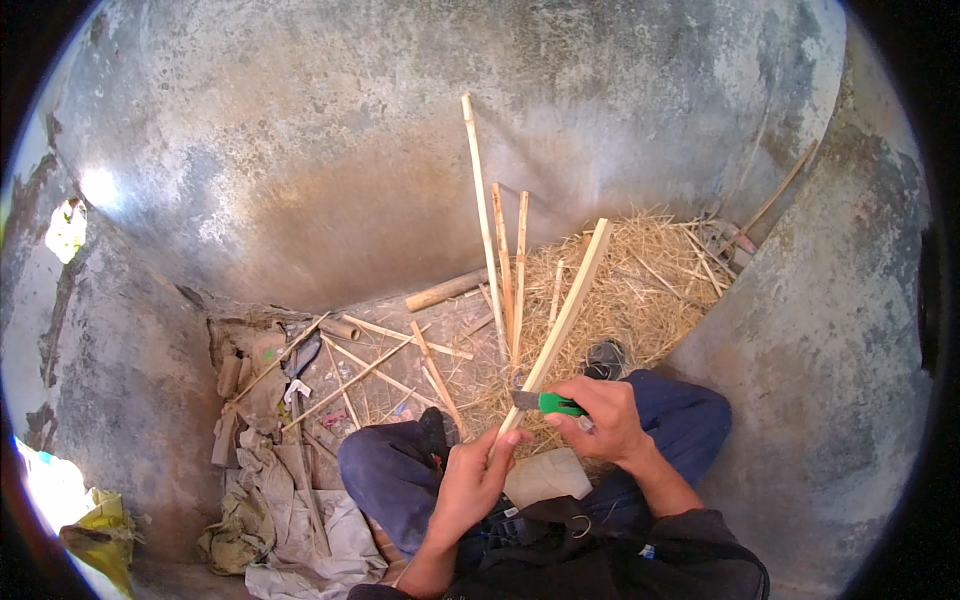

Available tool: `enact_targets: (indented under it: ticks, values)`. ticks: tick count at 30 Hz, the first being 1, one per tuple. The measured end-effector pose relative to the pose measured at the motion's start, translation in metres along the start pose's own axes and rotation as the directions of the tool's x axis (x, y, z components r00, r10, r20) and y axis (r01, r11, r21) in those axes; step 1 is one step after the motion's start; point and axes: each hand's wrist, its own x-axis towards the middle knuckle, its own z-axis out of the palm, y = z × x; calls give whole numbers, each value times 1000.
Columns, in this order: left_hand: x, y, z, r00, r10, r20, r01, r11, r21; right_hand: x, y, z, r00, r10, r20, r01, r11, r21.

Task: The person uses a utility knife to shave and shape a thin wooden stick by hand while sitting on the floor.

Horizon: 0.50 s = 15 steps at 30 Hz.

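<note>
My left hand (470,483) is closed round the lower end of a long pale wooden stick (568,312), which slants up and away to the right. In my right hand (610,420) is a green-handled knife (558,403). Its grey blade lies across the stick, just above my left fingers. Under my hands, between my bent legs, sits a pale block (545,476), partly hidden. Beyond them, a tall pale stick (477,190) and two shorter brown sticks (503,250) lean up against the wall.
A heap of straw-like shavings (640,285) covers the floor at the far right. Loose sticks (375,365) lie crossed at the left, near a thick bamboo piece (445,290). Crumpled sacking (300,520) is at the near left. Grey walls (330,130) rise close around.
</note>
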Motion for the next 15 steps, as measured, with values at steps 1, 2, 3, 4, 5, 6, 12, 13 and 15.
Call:
enact_targets:
  ticks: [1, 2, 3, 4, 5, 6, 12, 13, 15]
  values:
    - [0, 3, 1, 999, 24, -28, -22, 999, 45, 2, -3, -1, 1000, -1, 16, 2, 1000, -27]
    - [0, 2, 1, 998, 41, -44, -38, 996, 78, 1, -4, 0, 1000, 16, 24, -15, 999, -43]
    - [0, 0, 2, 996, 59, -60, -52, 992, 111, -1, -4, 1, 999, 34, 31, -32, 998, -59]
    - [1, -2, 3, 994, 77, -76, -66, 987, 145, -2, -5, 2, 998, 51, 39, -48, 996, -76]
    - [1, -2, 4, 992, 91, -86, -77, 985, 156, -3, -6, 3, 998, 43, 36, -39, 995, -88]
    - [2, -3, 4, 990, 105, -96, -88, 982, 167, -3, -6, 4, 999, 34, 33, -31, 994, -101]
    - [3, 11, 8, 982, 98, -160, -76, 987, 142, -2, -11, 8, 999, 32, -19, -35, 986, -163]
    - [2, 12, 8, 981, 99, -169, -75, 987, 141, -2, -9, 10, 998, 25, -50, -33, 987, -157]
    - [4, 2, 8, 974, 136, -180, -100, 976, 194, -2, -6, 12, 998, 10, -59, -20, 984, -175]
